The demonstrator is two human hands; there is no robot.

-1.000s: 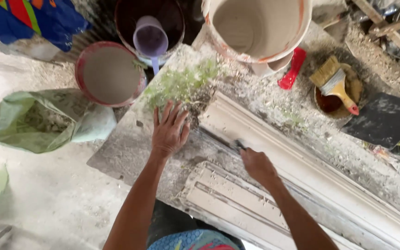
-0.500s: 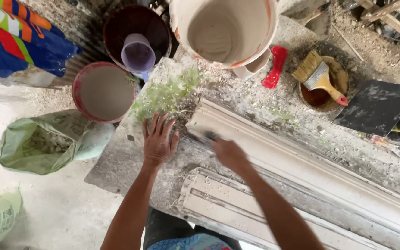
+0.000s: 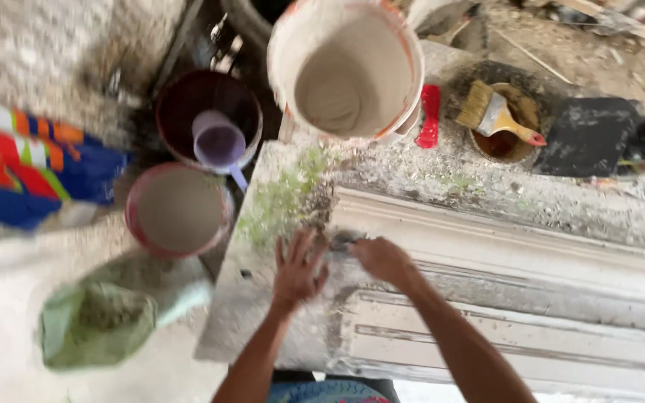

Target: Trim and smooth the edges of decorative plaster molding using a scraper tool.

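- The white moulding [image 3: 516,254] is a long plaster strip with stepped ridges and grooves along its length; its surface is rough and streaked with grey. It lies across the grey, crusted worktop [image 3: 457,179], running from the middle of the view out to the right edge.
- A second ridged white strip [image 3: 502,336] lies just beside it, nearer the person, more worn and dirty.
- The left hand [image 3: 298,269] lies flat on the worktop at the moulding's left end, fingers [image 3: 287,250] spread wide, holding nothing.
- The right hand [image 3: 384,260] rests on the moulding's left end, fingers curled around a small dark tool [image 3: 343,240]; what kind of tool it is cannot be told through the blur.
- The two hands are close together, nearly touching.
- One large white bucket [image 3: 349,67] with an orange-stained rim stands at the far edge of the worktop; the inside is coated pale grey.
- Two round basins stand on the floor to the left: one dark basin [image 3: 177,112] with one purple scoop [image 3: 219,145] in it, and one red-rimmed basin [image 3: 179,210] filled with pale paste.
- One green sack [image 3: 98,325] lies below them, blurred.
- One paintbrush [image 3: 496,113] with tan bristles rests over a small dark pot [image 3: 513,145] at the far right.
- One red object [image 3: 430,116] lies beside the bucket.
- A patch of greenish fibre [image 3: 285,198] is scattered on the worktop near the left hand.
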